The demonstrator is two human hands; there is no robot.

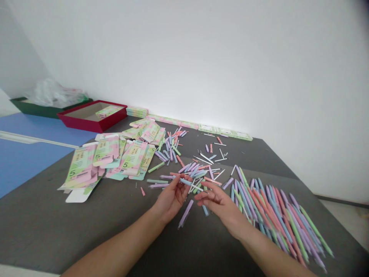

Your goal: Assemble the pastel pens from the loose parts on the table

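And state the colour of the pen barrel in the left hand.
The pen barrel is light blue; head view.

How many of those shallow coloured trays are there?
2: the red tray at back left, and the green tray partly behind it, farther left. No others show.

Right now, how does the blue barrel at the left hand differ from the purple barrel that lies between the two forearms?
The blue barrel is pale blue, while the purple barrel is light purple. The blue barrel is held in the left hand; the purple barrel lies on the table. A white stick lines up with the blue barrel's end; none does with the purple barrel. Both are slim and pen-like.
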